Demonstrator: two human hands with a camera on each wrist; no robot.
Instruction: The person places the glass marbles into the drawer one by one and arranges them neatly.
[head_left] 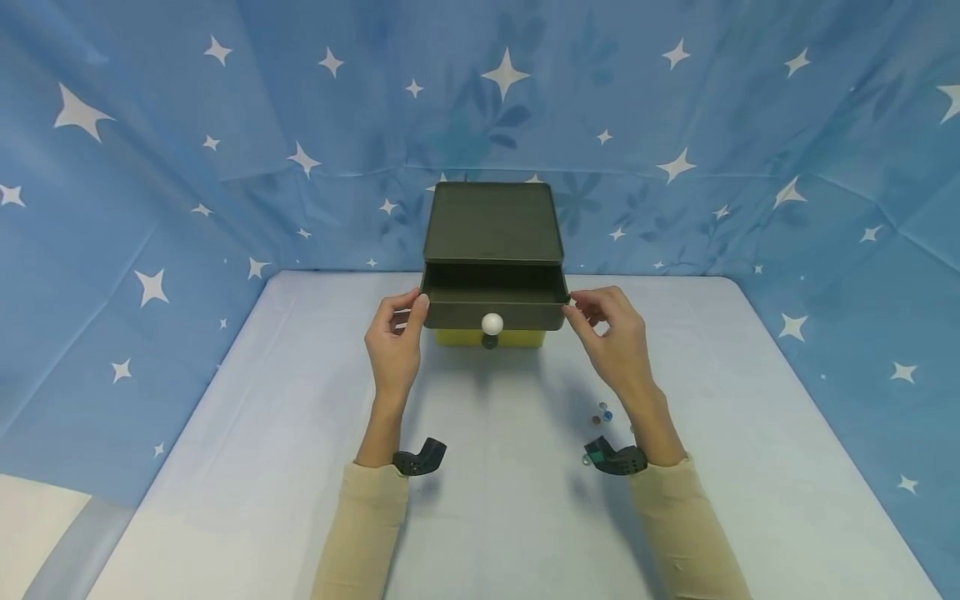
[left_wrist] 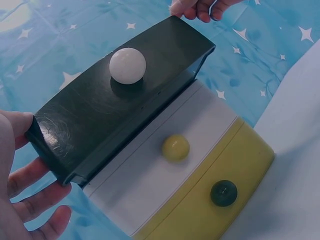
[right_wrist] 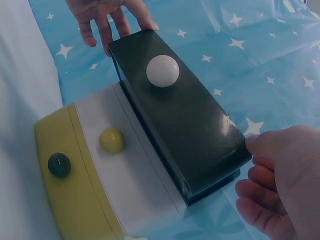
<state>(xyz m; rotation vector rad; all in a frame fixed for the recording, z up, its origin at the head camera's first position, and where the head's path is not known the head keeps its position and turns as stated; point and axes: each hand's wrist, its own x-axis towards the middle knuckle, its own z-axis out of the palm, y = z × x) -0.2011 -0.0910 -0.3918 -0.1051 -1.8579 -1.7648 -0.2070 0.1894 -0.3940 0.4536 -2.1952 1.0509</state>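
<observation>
A small drawer unit has a dark green top. Its dark green top drawer is pulled out toward me, and the visible part of its inside holds nothing. On that drawer's front sits a white knob. My left hand pinches the drawer's left front corner, with the thumb on the front. At the right front corner, my right hand grips with thumb and fingertips. Below it, the white middle drawer with a yellow knob and the yellow bottom drawer with a dark green knob are shut.
Several small round pieces, blue, brown and clear, lie on the white tabletop beside my right forearm. A blue curtain with white stars hangs behind the unit and along both sides.
</observation>
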